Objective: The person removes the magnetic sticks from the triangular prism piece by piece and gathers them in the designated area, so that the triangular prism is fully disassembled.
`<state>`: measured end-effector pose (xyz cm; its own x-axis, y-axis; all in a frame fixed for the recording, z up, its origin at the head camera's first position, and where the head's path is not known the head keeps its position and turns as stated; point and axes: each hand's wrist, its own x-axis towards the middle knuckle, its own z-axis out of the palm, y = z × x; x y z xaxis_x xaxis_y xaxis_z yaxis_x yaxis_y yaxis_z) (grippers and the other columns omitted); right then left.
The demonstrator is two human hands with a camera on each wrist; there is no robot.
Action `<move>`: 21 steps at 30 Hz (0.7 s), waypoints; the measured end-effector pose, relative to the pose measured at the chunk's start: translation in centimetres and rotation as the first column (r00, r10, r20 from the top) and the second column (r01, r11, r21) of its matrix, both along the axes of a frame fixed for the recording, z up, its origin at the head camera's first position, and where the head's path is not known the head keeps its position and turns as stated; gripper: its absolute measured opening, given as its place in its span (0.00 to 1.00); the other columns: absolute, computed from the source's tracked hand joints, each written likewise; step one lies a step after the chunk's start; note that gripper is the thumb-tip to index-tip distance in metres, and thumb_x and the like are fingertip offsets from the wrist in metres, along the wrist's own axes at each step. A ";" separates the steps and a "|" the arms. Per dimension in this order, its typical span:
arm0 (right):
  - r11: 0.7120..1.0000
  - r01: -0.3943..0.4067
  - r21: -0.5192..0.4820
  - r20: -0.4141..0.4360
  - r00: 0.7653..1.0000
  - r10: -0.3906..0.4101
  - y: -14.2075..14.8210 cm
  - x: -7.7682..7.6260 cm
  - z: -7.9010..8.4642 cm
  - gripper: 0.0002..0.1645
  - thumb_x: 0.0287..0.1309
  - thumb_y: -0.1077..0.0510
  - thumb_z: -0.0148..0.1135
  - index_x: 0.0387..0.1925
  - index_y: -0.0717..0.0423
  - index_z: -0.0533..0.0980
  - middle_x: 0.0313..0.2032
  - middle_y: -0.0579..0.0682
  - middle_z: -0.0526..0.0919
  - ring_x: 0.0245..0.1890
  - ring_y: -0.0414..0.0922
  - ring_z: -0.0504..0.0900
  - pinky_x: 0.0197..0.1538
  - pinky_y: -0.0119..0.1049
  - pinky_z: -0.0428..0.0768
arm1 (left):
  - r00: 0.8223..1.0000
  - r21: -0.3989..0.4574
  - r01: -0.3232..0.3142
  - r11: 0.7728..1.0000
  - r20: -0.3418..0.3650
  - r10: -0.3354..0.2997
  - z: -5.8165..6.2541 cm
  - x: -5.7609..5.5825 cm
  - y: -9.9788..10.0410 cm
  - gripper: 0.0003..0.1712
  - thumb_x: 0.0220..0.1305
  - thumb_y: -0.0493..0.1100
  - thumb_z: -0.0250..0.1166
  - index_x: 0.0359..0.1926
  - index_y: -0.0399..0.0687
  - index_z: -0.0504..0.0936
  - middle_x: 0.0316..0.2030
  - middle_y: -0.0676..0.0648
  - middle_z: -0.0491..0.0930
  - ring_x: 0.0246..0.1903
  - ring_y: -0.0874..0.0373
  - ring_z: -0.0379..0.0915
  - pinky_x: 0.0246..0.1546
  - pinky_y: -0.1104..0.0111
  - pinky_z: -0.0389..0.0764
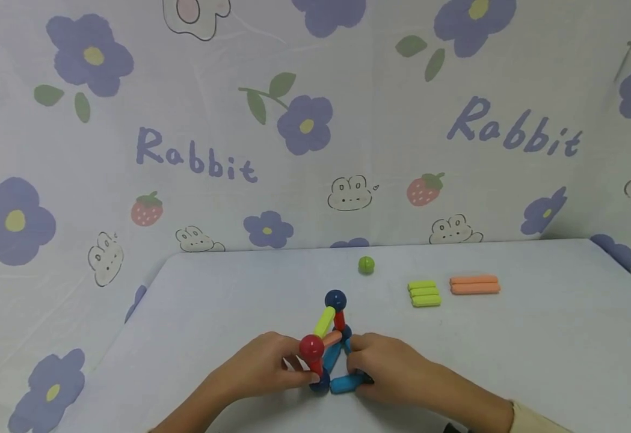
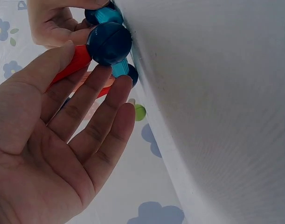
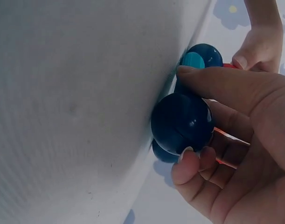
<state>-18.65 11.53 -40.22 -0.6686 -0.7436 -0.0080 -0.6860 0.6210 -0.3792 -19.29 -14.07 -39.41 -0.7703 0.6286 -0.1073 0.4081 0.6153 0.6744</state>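
A frame of magnetic rods and balls stands at the front of the table. Its top has a red ball [image 1: 311, 347] and a dark blue ball [image 1: 335, 300], joined by a yellow-green rod [image 1: 324, 323]. My left hand [image 1: 263, 367] pinches the upright red rod [image 2: 73, 65] just above a lower dark blue ball [image 2: 109, 43]. At the base's right corner, my right hand [image 1: 388, 367] curls its fingers around another dark blue ball [image 3: 182, 123]. Its thumb lies on the blue rod [image 1: 346, 383] between the two lower balls. An orange rod [image 1: 332, 339] slants within the frame, partly hidden.
Behind the frame lies a green ball [image 1: 366, 265]. Farther right are several short yellow-green rods [image 1: 424, 293] side by side, then two orange rods [image 1: 474, 288]. A patterned cloth [image 1: 380, 150] hangs behind the white table [image 1: 228, 288].
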 end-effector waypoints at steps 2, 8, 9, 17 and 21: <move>1.000 0.002 0.001 -0.009 1.000 -0.002 -0.1 0.0 0.0 0.09 0.50 0.57 0.78 0.35 0.51 0.86 0.28 0.36 0.71 0.28 0.33 0.69 0.34 0.25 0.74 | 1.000 0.001 0.001 1.000 -0.002 -0.001 0.0 0.0 0.0 0.14 0.60 0.49 0.74 0.44 0.49 0.88 0.32 0.63 0.84 0.32 0.70 0.79 0.35 0.74 0.80; 0.999 0.037 -0.020 0.029 0.999 -0.037 0.0 -0.3 -0.1 0.10 0.51 0.55 0.78 0.36 0.51 0.85 0.27 0.35 0.71 0.28 0.33 0.70 0.34 0.26 0.76 | 1.000 -0.003 0.000 1.000 -0.004 0.000 0.1 0.0 -0.1 0.14 0.60 0.49 0.74 0.44 0.49 0.88 0.32 0.63 0.84 0.32 0.70 0.79 0.35 0.74 0.80; 0.999 0.033 -0.025 0.029 0.999 -0.032 -0.1 -0.3 -0.1 0.10 0.52 0.54 0.78 0.36 0.51 0.85 0.28 0.35 0.72 0.28 0.33 0.70 0.34 0.26 0.75 | 1.000 -0.004 0.000 1.000 -0.005 0.000 0.1 0.0 -0.1 0.14 0.60 0.49 0.74 0.44 0.49 0.88 0.32 0.63 0.84 0.32 0.70 0.79 0.35 0.74 0.80; 0.974 0.086 -0.207 -0.053 0.994 -0.099 0.8 -1.1 2.0 0.06 0.58 0.53 0.73 0.35 0.46 0.82 0.30 0.35 0.75 0.30 0.36 0.74 0.34 0.27 0.77 | 1.000 0.022 0.016 1.000 0.010 -0.016 -0.1 -0.2 -0.1 0.14 0.61 0.49 0.73 0.45 0.49 0.88 0.33 0.63 0.85 0.33 0.70 0.79 0.36 0.74 0.80; 0.935 0.148 -0.323 -0.199 0.955 -0.220 1.1 -2.4 3.5 0.20 0.56 0.56 0.74 0.51 0.48 0.80 0.43 0.43 0.79 0.30 0.38 0.75 0.30 0.27 0.78 | 1.000 0.015 0.011 1.000 0.011 -0.011 -0.1 -0.2 0.0 0.14 0.60 0.49 0.74 0.45 0.49 0.88 0.33 0.63 0.84 0.33 0.69 0.79 0.35 0.74 0.80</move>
